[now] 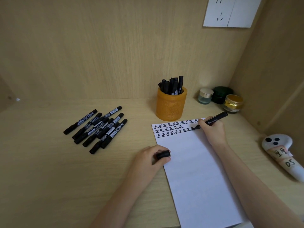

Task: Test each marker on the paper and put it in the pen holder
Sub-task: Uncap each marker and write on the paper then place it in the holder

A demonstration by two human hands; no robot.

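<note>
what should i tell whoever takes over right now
Right hand holds an uncapped marker, tip on the paper, mid-mark in the second row. Left hand holds its cap at the paper's left edge. Done: several markers stand in the orange pen holder. Left: finish the mark, recap, put it in the holder, then test the pile of markers lying on the desk to the left.

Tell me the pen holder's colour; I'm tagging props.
The pen holder is amber orange with an embossed pattern on its wall, seen in the head view.
</note>
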